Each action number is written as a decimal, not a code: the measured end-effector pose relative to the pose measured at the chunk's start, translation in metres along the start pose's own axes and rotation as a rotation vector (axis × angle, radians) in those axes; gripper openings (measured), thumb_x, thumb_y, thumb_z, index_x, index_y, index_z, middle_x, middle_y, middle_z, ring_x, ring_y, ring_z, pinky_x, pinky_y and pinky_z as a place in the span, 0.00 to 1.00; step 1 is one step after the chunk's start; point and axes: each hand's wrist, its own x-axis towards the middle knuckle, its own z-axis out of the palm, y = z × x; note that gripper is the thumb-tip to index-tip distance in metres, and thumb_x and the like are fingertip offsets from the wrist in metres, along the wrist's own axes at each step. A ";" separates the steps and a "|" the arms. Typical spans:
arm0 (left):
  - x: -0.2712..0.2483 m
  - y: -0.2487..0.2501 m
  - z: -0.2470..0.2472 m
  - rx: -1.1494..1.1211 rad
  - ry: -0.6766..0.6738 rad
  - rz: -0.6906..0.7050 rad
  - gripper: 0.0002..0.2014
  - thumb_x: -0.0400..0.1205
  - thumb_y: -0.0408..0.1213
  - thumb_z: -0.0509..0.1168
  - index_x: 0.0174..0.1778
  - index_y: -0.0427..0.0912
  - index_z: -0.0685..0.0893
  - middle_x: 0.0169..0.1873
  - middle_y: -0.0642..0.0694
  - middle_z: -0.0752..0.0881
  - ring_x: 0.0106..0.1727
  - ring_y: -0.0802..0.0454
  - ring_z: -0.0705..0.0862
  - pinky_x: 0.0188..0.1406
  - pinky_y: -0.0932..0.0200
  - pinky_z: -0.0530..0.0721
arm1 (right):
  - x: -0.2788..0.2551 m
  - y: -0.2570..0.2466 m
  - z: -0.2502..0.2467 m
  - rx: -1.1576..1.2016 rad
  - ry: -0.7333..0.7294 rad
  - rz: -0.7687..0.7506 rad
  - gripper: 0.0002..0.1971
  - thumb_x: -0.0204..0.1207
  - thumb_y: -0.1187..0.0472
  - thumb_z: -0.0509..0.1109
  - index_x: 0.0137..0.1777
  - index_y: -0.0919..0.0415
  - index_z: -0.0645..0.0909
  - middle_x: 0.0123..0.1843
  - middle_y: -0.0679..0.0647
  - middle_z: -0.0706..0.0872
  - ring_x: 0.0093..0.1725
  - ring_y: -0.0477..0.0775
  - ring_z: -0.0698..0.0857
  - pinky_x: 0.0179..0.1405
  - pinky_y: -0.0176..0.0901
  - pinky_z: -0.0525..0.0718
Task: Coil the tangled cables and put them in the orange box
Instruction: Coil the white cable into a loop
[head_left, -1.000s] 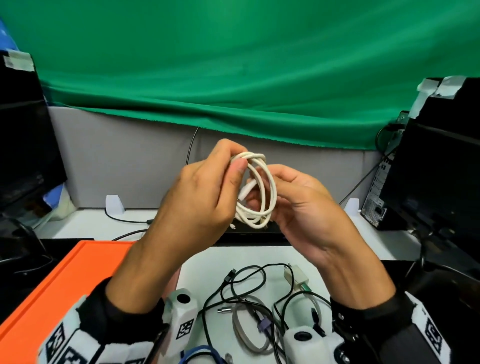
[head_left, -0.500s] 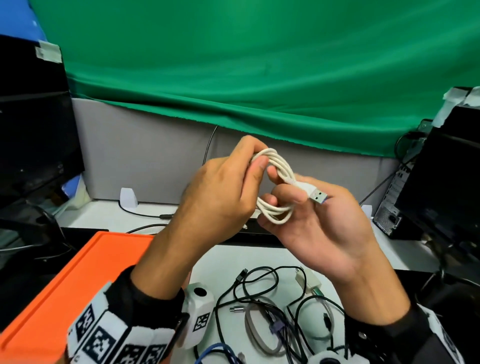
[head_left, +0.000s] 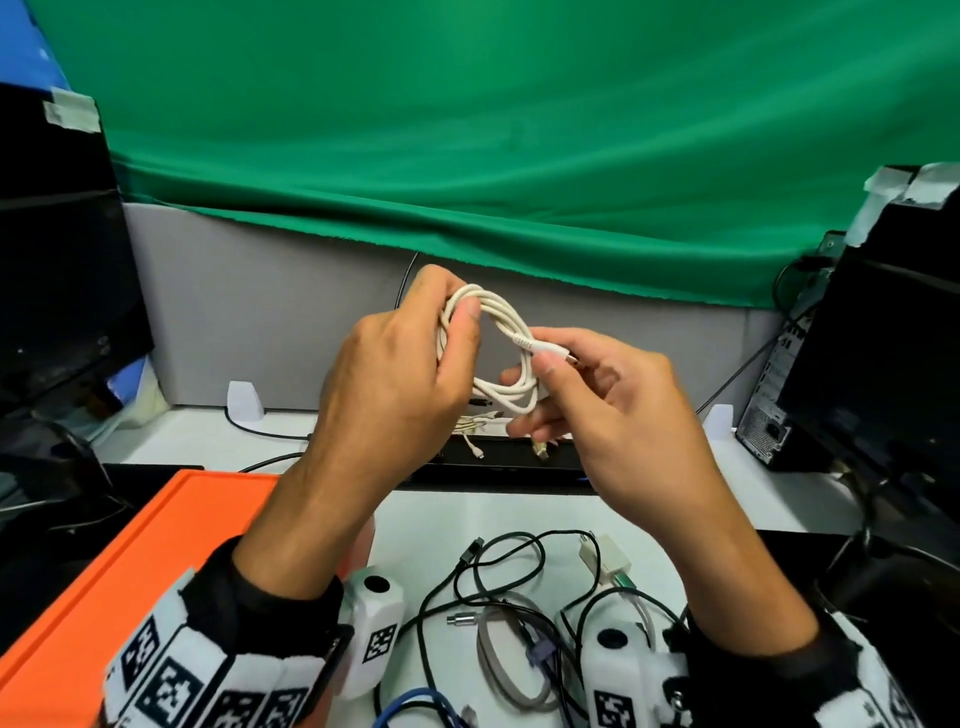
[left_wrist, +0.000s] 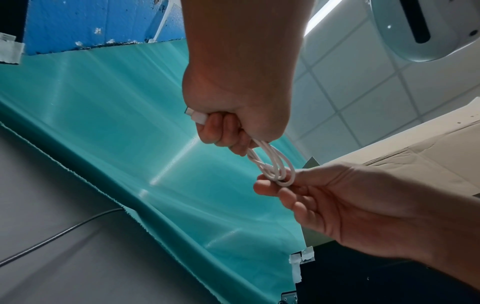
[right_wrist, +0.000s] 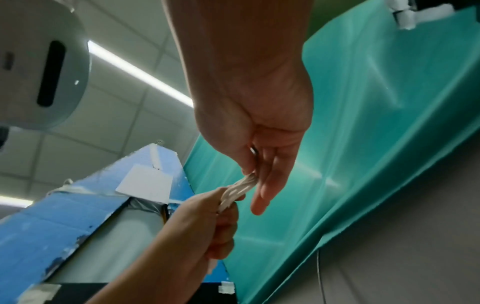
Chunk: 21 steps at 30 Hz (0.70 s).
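Note:
Above the desk I hold a white cable (head_left: 506, 312) wound into a small coil. My left hand (head_left: 457, 322) grips one side of the loops (left_wrist: 275, 164), and a white plug (left_wrist: 196, 117) sticks out of its fist. With thumb and forefinger my right hand (head_left: 550, 364) pinches the cable's other plug end at the right of the coil (right_wrist: 239, 189); its other fingers lie loosely behind the loops. The orange box (head_left: 104, 571) sits on the desk at lower left, under my left forearm. A tangle of black, grey and blue cables (head_left: 519, 623) lies on the white desk below my hands.
Dark monitors stand at the left (head_left: 52, 286) and right (head_left: 883, 389). A black bar-shaped device (head_left: 498, 465) lies across the desk behind my hands, with small white cable ends on it. A grey partition and a green cloth (head_left: 519, 130) close the back.
The right hand has shifted from cradling the coil, plug pointing right, to pinching the plug end against the coil's right side. The left hand keeps its grip.

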 end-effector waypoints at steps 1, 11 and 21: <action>0.001 -0.002 -0.002 -0.007 0.003 -0.005 0.07 0.89 0.49 0.59 0.48 0.53 0.77 0.22 0.54 0.75 0.24 0.54 0.75 0.24 0.52 0.70 | 0.001 0.000 -0.005 -0.029 0.013 -0.021 0.10 0.88 0.61 0.65 0.57 0.51 0.88 0.43 0.53 0.93 0.37 0.54 0.94 0.45 0.56 0.92; 0.012 -0.019 -0.024 -0.588 -0.471 -0.179 0.13 0.75 0.48 0.77 0.50 0.46 0.86 0.28 0.34 0.78 0.29 0.49 0.73 0.31 0.59 0.69 | 0.010 0.000 -0.037 0.223 -0.007 0.080 0.06 0.87 0.65 0.64 0.53 0.62 0.83 0.45 0.59 0.94 0.41 0.62 0.95 0.42 0.47 0.92; 0.007 -0.006 -0.008 -0.862 -0.371 -0.211 0.09 0.86 0.41 0.62 0.54 0.39 0.79 0.25 0.53 0.75 0.27 0.55 0.69 0.24 0.62 0.69 | 0.014 0.002 -0.022 0.642 -0.029 0.286 0.07 0.85 0.59 0.64 0.57 0.60 0.81 0.56 0.63 0.93 0.46 0.64 0.94 0.37 0.44 0.93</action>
